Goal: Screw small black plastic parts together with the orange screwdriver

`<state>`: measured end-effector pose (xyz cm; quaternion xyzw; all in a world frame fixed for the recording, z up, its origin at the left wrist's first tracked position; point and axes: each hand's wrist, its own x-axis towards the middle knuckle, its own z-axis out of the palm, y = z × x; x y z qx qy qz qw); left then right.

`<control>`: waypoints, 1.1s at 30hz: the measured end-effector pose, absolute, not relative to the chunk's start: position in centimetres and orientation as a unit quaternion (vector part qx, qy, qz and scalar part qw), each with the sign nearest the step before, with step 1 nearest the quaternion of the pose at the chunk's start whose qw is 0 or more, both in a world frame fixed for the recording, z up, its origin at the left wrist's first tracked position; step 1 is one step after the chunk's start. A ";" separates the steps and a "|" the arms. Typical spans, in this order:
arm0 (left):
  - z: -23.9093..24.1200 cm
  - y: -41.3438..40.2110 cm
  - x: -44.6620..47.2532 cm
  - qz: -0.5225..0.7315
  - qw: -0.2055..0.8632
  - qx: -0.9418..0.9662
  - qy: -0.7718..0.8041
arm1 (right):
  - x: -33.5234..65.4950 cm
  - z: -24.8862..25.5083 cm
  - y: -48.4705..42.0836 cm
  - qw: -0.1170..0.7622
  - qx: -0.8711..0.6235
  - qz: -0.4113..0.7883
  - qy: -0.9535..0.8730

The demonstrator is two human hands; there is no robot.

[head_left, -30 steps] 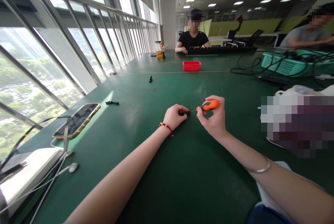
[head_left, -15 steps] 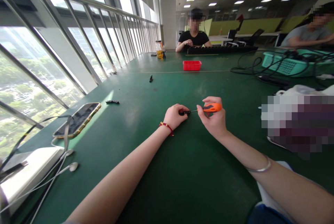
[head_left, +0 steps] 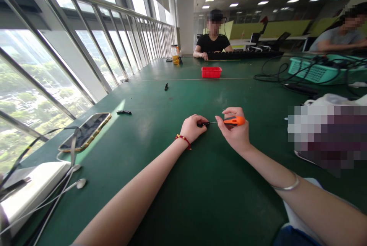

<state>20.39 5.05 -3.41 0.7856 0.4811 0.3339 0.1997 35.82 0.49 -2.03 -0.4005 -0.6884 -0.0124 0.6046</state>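
Observation:
My left hand, with a red beaded bracelet at its wrist, is closed on a small black part at the middle of the table. The fingers partly cover this part, so its kind does not show. In my right hand is a screwdriver with an orange and dark handle, gripped between thumb and fingers. Its thin shaft points left, and the tip meets the black part's right end. Two more small black pieces lie apart on the green table: one farther back, another to the left.
A phone, white earphones and a white box lie at left beside the railing. Farther back stands a red bin. At right are a teal basket with cables and a white bag. Two people sit beyond.
The screwdriver handle has turned in my right fingers, showing more of its dark side. My left hand stays in place. The person opposite has lowered a hand to the table.

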 end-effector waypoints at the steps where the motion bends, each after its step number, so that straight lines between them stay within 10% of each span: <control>1: -3.4 5.1 20.4 0.333 0.199 0.786 0.481 | 35.8 -2.0 0.5 0.605 -0.400 -0.011 -0.689; 33: -3.5 5.1 20.3 0.327 0.197 0.791 0.478 | 36.0 -2.3 0.6 0.587 -0.378 -0.059 -0.714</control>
